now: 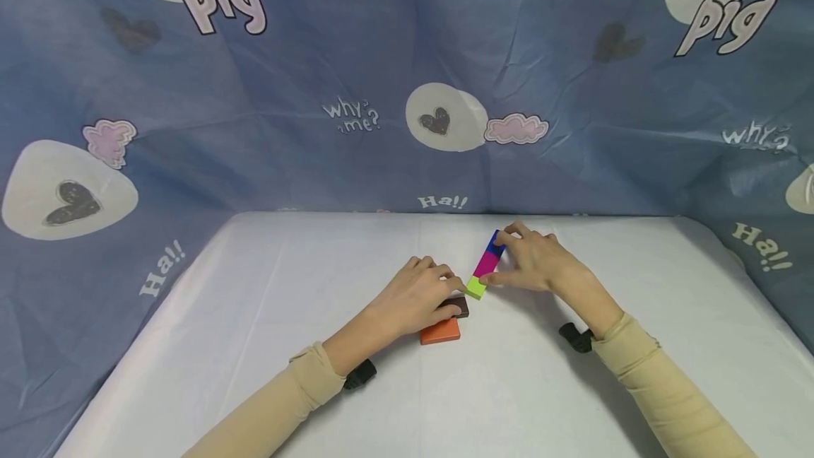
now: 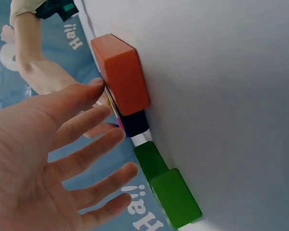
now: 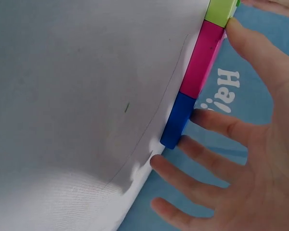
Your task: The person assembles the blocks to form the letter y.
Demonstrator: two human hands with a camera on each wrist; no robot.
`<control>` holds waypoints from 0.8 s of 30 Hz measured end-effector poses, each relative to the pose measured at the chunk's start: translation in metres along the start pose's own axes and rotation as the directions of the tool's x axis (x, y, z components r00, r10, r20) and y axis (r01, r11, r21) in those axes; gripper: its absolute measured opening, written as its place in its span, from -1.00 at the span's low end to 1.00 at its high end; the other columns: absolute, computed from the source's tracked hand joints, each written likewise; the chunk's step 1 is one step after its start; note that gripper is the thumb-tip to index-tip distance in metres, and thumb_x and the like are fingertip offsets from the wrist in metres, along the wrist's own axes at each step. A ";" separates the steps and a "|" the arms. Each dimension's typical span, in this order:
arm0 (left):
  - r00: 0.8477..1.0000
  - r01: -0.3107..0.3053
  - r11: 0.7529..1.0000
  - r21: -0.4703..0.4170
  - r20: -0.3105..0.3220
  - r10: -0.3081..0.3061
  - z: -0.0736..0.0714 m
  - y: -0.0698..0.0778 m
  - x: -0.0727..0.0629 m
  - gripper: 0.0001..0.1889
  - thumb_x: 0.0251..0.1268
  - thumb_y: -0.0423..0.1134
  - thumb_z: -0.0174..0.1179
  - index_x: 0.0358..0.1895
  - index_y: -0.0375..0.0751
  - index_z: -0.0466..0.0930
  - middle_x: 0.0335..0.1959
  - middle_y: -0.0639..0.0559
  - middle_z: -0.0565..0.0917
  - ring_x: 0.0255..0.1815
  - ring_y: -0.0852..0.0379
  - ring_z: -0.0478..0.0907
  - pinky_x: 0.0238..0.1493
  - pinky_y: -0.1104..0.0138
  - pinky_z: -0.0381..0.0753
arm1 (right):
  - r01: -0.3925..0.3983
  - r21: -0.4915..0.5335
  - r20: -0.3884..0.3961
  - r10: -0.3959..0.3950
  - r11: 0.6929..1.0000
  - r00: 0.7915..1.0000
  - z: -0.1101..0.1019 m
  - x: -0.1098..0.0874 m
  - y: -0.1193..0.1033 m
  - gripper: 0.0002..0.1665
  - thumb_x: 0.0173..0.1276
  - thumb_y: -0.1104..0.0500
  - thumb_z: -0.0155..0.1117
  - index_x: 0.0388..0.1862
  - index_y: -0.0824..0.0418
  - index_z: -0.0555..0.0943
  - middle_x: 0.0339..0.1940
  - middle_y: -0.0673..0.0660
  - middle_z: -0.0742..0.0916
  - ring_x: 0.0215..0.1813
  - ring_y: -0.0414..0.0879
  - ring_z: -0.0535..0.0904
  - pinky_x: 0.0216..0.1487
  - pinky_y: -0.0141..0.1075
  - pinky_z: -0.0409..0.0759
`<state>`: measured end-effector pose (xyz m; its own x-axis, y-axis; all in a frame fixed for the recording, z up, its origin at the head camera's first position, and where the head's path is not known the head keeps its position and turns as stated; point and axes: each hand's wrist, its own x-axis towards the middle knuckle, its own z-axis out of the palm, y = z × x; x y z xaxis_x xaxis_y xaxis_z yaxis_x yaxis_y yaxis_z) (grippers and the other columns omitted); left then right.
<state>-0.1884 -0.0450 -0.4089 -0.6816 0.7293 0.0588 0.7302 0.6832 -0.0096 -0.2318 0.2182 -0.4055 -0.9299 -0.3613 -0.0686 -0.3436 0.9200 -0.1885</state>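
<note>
My left hand [image 1: 416,295] is spread low over an orange block [image 1: 440,331] and a dark block [image 1: 463,307]. In the left wrist view its thumb tip is right at the orange block's edge, the other fingers spread. Two green blocks [image 2: 177,197] [image 2: 150,159] show beyond them there; the hand hides them in the head view. My right hand [image 1: 537,260] touches a slanted row of a blue block [image 3: 178,120], a magenta block [image 3: 203,60] and a lime block [image 3: 218,12]. Its thumb is at the lime block, its index and middle fingertips along the blue one.
The blocks lie on a white-covered table [image 1: 509,387]. A blue printed cloth [image 1: 305,55] rises behind and at both sides. A black wrist device [image 1: 360,374] is on the left wrist, and another black device [image 1: 575,338] is on the right.
</note>
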 end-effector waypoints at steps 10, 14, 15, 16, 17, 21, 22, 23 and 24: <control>1.000 0.008 0.999 -0.036 -0.013 -0.008 0.001 -0.006 -0.004 -0.63 0.52 0.15 0.32 0.25 0.18 0.77 0.18 0.13 0.81 0.14 -0.01 0.69 0.26 0.10 0.64 | -0.012 0.016 0.010 0.012 1.000 1.000 0.001 0.001 0.000 -0.02 0.21 -0.51 0.48 0.41 0.05 0.58 0.48 0.29 0.58 0.26 0.36 0.70 0.31 0.43 0.53; 1.000 0.004 0.999 -0.046 -0.013 -0.004 0.002 -0.006 -0.005 -0.64 0.53 0.15 0.32 0.24 0.17 0.77 0.15 0.13 0.82 0.11 -0.01 0.70 0.23 0.10 0.64 | -0.016 0.018 0.013 0.015 1.000 1.000 0.001 0.001 0.000 0.01 0.21 -0.50 0.49 0.46 0.06 0.55 0.48 0.29 0.57 0.24 0.39 0.71 0.31 0.47 0.53; 1.000 0.001 0.999 -0.049 -0.016 -0.002 0.002 -0.005 -0.005 -0.64 0.53 0.15 0.32 0.23 0.17 0.77 0.14 0.13 0.82 0.11 -0.01 0.70 0.22 0.10 0.64 | -0.018 0.019 0.014 0.018 1.000 1.000 0.001 0.001 0.000 0.01 0.22 -0.49 0.49 0.47 0.06 0.55 0.48 0.28 0.57 0.24 0.39 0.71 0.32 0.47 0.52; 1.000 -0.001 0.999 -0.053 -0.020 0.000 0.003 -0.005 -0.005 -0.64 0.53 0.15 0.32 0.23 0.16 0.77 0.13 0.13 0.83 0.10 0.00 0.70 0.22 0.10 0.64 | -0.016 0.019 0.013 0.016 1.000 1.000 0.001 0.001 0.000 0.02 0.22 -0.50 0.48 0.47 0.06 0.55 0.48 0.29 0.57 0.23 0.39 0.72 0.32 0.48 0.52; 1.000 -0.004 0.998 -0.055 -0.023 0.003 0.003 -0.005 -0.005 -0.65 0.53 0.15 0.32 0.23 0.16 0.77 0.12 0.14 0.83 0.10 0.00 0.70 0.22 0.10 0.64 | -0.015 0.020 0.012 0.015 1.000 1.000 0.001 0.001 0.000 0.01 0.22 -0.50 0.48 0.47 0.06 0.55 0.48 0.29 0.57 0.21 0.39 0.72 0.31 0.48 0.53; 0.999 -0.019 0.998 -0.066 -0.029 0.018 0.004 -0.003 -0.004 -0.65 0.50 0.13 0.35 0.22 0.17 0.78 0.10 0.16 0.84 0.10 0.00 0.69 0.21 0.11 0.63 | -0.011 0.027 0.010 0.010 1.000 1.000 0.001 0.001 0.000 -0.02 0.22 -0.50 0.48 0.42 0.07 0.57 0.49 0.29 0.57 0.22 0.36 0.72 0.30 0.44 0.55; 0.999 -0.023 0.998 -0.066 -0.029 0.021 0.004 -0.003 -0.004 -0.65 0.50 0.13 0.36 0.22 0.17 0.77 0.09 0.17 0.84 0.09 0.01 0.69 0.21 0.11 0.63 | -0.007 0.030 0.009 0.007 1.000 1.000 0.001 0.001 0.000 -0.03 0.23 -0.50 0.48 0.41 0.07 0.58 0.49 0.30 0.57 0.23 0.36 0.71 0.29 0.42 0.55; 0.999 -0.026 0.998 -0.065 -0.030 0.024 0.004 -0.002 -0.004 -0.64 0.49 0.13 0.37 0.22 0.17 0.77 0.08 0.17 0.84 0.08 0.01 0.69 0.20 0.12 0.63 | -0.006 0.032 0.010 0.006 0.999 1.000 0.001 0.001 0.000 -0.05 0.24 -0.49 0.48 0.40 0.08 0.58 0.49 0.29 0.56 0.24 0.35 0.71 0.29 0.41 0.55; 0.999 -0.028 0.998 -0.063 -0.032 0.026 0.004 -0.002 -0.003 -0.64 0.49 0.13 0.37 0.22 0.17 0.78 0.07 0.17 0.84 0.06 0.02 0.69 0.20 0.12 0.63 | -0.001 0.032 0.010 0.001 0.999 1.000 0.000 0.000 0.001 -0.05 0.24 -0.48 0.47 0.39 0.09 0.59 0.49 0.30 0.56 0.24 0.34 0.71 0.28 0.40 0.56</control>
<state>-0.1876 -0.0487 -0.4135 -0.6608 0.7452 0.0900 0.7503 0.6591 0.0518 -0.2324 0.2186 -0.4061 -0.9289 -0.3619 -0.0784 -0.3381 0.9152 -0.2193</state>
